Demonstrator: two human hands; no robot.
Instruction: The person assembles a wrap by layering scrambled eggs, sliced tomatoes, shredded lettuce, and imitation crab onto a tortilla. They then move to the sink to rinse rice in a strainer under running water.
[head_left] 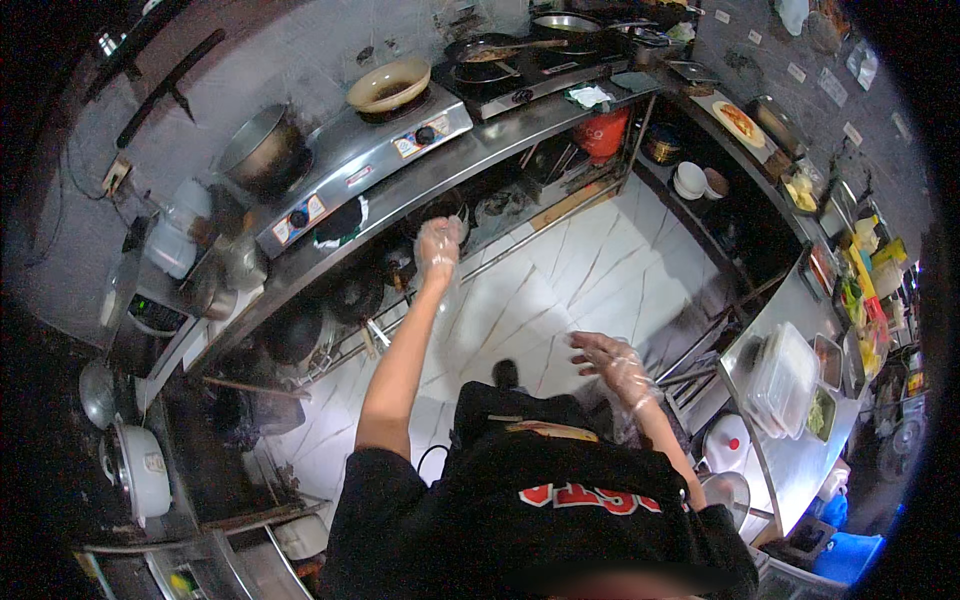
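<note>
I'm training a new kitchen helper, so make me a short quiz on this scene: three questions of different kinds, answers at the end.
1. What covers the person's left grip?
A. A red oven mitt
B. A clear plastic glove
C. A blue towel

2. True or false: the right grip is clenched tight around a ladle.

3. Which grip appears nearer, in the picture, to the cream-coloured pan on the silver stove?

Key:
1. B.
2. False; its fingers are spread.
3. The left grip.
</note>
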